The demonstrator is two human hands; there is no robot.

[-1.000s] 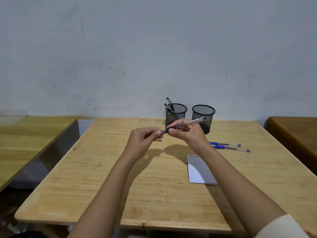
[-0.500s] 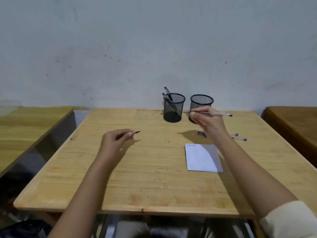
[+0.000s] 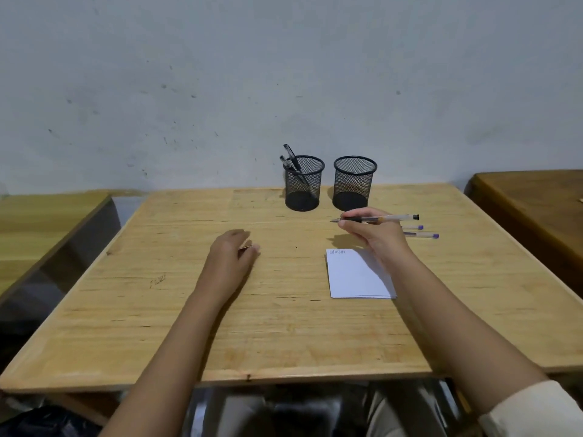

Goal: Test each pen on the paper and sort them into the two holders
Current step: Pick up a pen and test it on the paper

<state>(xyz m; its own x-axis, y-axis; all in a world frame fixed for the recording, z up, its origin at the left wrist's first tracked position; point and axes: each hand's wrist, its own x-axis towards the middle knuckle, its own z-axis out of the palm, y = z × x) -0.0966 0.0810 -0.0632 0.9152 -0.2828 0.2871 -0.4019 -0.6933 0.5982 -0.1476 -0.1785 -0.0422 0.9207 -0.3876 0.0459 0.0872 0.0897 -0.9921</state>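
My right hand grips an uncapped clear pen, held level above the table with its tip pointing left, just beyond the white paper. My left hand is low over the table at centre left and pinches a small pen cap, mostly hidden by the fingers. Two black mesh holders stand at the back edge. The left holder has black pens in it, while the right holder looks empty. Two purple-capped pens lie on the table behind my right hand.
The wooden table ends at the wall just behind the holders. Another wooden table stands to the right and a wooden surface to the left, each across a gap. The paper has small scribbles at its top edge.
My hands pulled apart: the cap came off the pen in my left hand, which dropped toward the table. My right hand carried the pen rightward and lowered it near the paper.
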